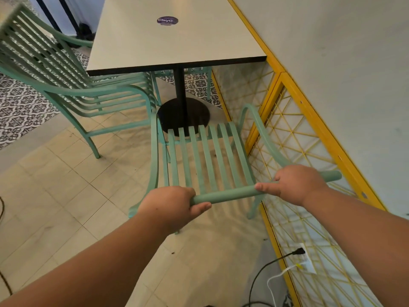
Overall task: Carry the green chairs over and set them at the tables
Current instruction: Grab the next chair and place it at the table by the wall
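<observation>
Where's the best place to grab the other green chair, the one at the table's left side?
Judging by shape, take the second chair by the round top rail of its backrest, coming from behind with both hands apart. The left hand and right hand grip the near chair that way.

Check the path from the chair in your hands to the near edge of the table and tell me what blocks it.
Nothing visible blocks it. Both the left hand and right hand grip the top rail of the green chair, facing the table. Bare floor lies ahead up to the black pedestal base. Another chair stands left; the yellow lattice runs close on the right.
</observation>
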